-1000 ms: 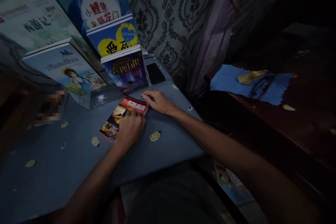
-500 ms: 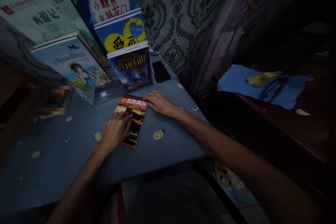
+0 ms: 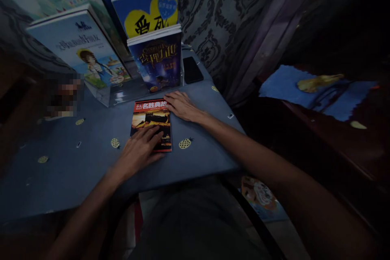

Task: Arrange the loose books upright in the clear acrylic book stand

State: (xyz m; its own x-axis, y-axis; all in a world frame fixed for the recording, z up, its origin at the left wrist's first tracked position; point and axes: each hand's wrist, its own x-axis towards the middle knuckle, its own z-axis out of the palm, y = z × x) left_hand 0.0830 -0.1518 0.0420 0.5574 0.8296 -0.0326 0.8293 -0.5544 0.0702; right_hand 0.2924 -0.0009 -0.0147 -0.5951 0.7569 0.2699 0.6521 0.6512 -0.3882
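Observation:
A small closed book [image 3: 151,118] with a red title band and a dark picture of a wall lies flat on the blue table cover [image 3: 100,160]. Across its lower half rests my left hand [image 3: 141,144], fingers spread, hiding part of the cover. My right hand [image 3: 180,106] lies at the book's upper right corner, its fingertips over the end of the title and its palm on the table. Neither hand grips the book.
Behind the book, a clear stand [image 3: 114,95] holds upright books, among them a dark blue book [image 3: 158,61] and a light blue book [image 3: 82,50]. A black phone [image 3: 192,70] lies beside it. At right, a blue cloth [image 3: 282,89] covers part of a dark red surface.
The book has turned, so it now lies straighter to me. My left hand has shifted slightly right and is flatter over its lower part. The camera view has tilted down.

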